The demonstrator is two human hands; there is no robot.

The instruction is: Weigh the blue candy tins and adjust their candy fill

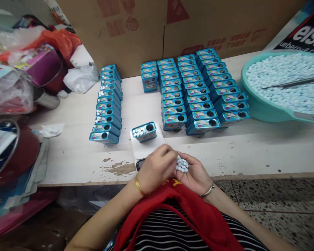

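Cupping pale tablets (182, 165) in right hand (196, 174) | left hand (157, 167) fingers pinching them | tin (144, 131) long axis left-right, hole right

left hand (157, 167) knuckles up, fingers pinched | right hand (195, 174) palm up, cupped

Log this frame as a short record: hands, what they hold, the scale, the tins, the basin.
right hand: cupped palm up, holding a heap of pale blue candies
left hand: fingers picking at that heap
scale: white, carrying one open tin with candies on top
filled tins: single row at left
empty tins: several rows at right
basin: teal, full of candies
table: worn white
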